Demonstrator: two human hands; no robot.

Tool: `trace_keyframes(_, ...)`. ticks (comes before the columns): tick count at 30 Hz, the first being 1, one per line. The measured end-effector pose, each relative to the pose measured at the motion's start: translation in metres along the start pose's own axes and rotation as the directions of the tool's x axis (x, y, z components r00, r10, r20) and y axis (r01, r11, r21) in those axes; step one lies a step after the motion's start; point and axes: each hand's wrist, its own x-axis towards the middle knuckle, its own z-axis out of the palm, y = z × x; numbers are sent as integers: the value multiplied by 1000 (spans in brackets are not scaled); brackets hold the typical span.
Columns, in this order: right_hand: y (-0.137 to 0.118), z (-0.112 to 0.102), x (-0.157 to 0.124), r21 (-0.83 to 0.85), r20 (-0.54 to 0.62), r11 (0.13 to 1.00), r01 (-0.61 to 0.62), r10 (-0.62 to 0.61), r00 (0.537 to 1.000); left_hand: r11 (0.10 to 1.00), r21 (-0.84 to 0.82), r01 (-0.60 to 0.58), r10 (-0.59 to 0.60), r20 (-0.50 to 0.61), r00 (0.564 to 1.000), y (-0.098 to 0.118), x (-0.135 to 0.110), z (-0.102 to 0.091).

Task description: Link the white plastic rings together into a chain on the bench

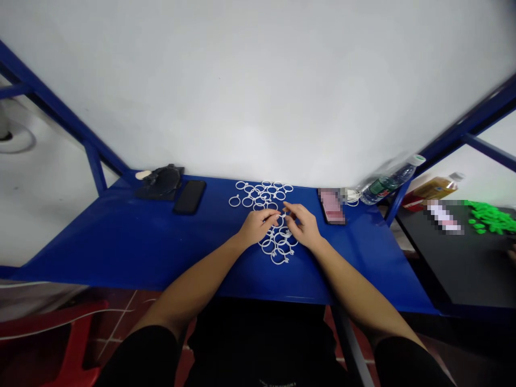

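Several white plastic rings [262, 194] lie spread on the blue table [121, 242] near the wall. A second cluster of white rings [278, 247] lies closer to me, between my hands. My left hand [256, 226] has its fingers curled and pinches a white ring [281, 216] at the middle of the table. My right hand [304, 224] meets it from the right, its fingertips pinched on the same ring.
A black phone [189, 196] and a dark bundle [160, 181] lie at the back left. A phone with a pink case [332, 206] and a lying water bottle [389, 181] are at the back right. Green parts [492, 219] sit on a black table to the right. A red chair [52, 333] stands at lower left.
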Motion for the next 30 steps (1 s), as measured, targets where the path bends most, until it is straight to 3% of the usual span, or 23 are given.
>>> trace_keyframes(6,-5,1,2,52,57,997,-64,61,997,982,154,-112,122,-54,991,3,-1,-2)
trace_keyframes(14,-7,6,1,180,-61,971,-157,170,983,918,307,-251,240,74,968,2,-4,4)
trace_keyframes(22,-2,1,4,362,79,903,-230,216,973,855,328,-402,385,118,915,-1,-3,2)
trace_keyframes(25,2,-2,5,312,38,934,-174,171,985,842,324,-431,427,86,900,0,-1,-1)
trace_keyframes(27,7,-6,5,212,-63,968,-132,148,987,844,359,-400,426,5,905,-2,3,-7)
trace_keyframes(30,22,-13,7,-18,-171,995,-98,94,981,839,501,-212,325,-149,934,-10,11,-24)
